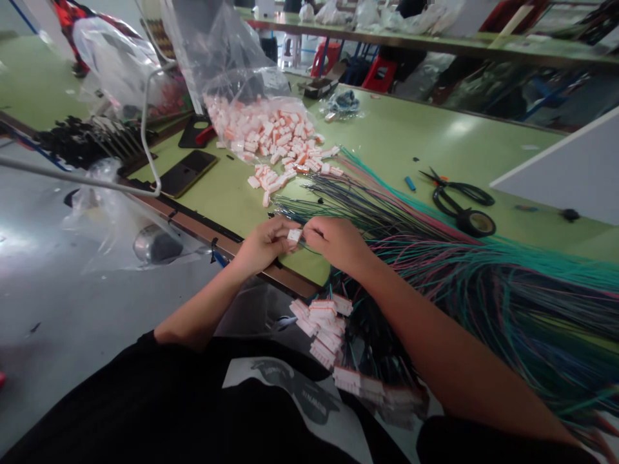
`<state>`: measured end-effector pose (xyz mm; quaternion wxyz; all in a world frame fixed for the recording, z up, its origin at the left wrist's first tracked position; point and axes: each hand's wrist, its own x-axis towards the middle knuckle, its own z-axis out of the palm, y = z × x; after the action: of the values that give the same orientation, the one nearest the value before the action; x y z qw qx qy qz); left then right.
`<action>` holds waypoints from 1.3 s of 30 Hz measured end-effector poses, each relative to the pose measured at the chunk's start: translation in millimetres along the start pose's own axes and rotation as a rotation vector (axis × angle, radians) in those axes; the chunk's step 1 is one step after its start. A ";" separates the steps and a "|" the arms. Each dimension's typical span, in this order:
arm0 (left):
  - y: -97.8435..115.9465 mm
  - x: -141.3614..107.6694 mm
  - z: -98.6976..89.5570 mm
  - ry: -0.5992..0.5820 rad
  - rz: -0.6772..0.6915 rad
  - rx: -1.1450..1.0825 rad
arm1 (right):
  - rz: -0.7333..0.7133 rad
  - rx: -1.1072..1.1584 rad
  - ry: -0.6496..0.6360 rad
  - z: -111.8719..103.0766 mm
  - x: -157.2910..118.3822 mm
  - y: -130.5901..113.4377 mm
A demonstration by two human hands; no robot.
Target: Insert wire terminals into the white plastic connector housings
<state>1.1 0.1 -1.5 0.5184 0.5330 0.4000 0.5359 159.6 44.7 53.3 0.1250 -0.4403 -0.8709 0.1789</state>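
Between the fingertips of my left hand (265, 244) is a small white connector housing (294, 236), held over the front edge of the green table (309, 261). My right hand (335, 241) is closed in a pinch right beside the connector; a thin wire seems to pass at its fingertips, but what it grips is too small to tell. Behind my hands lies a loose pile of white and orange connectors (285, 132), spilling from a clear plastic bag (232, 71). Long green, pink and dark wires (387, 206) stretch to the right, partly under my right forearm.
Wired connectors (324, 322) hang at the table edge near my lap. Black scissors (457, 193) and black tape (476, 223) lie to the right. A phone (188, 173) lies left, near a bent metal rod (145, 129). A white panel (565, 167) stands at the far right.
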 end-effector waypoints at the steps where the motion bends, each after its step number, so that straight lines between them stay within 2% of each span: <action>1: 0.0 -0.6 0.2 0.011 0.010 0.017 | -0.006 0.019 0.012 1.1 0.4 1.1; 7: -0.6 -0.2 1.3 0.029 -0.035 -0.047 | -0.047 0.186 -0.005 -4.8 1.4 11.0; 17: -1.4 0.6 -0.4 0.003 -0.030 -0.040 | -0.042 0.194 0.077 1.3 0.3 4.7; 24: 2.6 1.6 -0.3 0.015 -0.081 -0.073 | -0.080 0.289 -0.046 -14.2 1.2 14.9; 29: 2.9 3.2 0.8 0.016 -0.085 -0.083 | -0.112 0.076 -0.196 -8.4 -0.9 8.7; 31: 7.6 6.3 0.8 0.023 -0.087 -0.050 | -0.108 -0.020 -0.248 -7.3 -0.8 10.1; 33: 17.2 13.5 0.2 0.019 -0.068 0.012 | -0.128 -0.020 -0.275 -11.3 -0.3 16.2; 37: 45.5 42.3 0.9 0.011 0.031 0.129 | -0.141 0.106 -0.271 -28.8 0.7 34.4; 39: 56.9 59.8 6.0 -0.003 0.066 0.155 | -0.123 0.193 -0.229 -35.3 0.8 42.2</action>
<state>6.0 50.0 64.3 0.4580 0.5853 0.4217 0.5194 202.8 75.6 67.5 0.0775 -0.3487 -0.8836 0.3026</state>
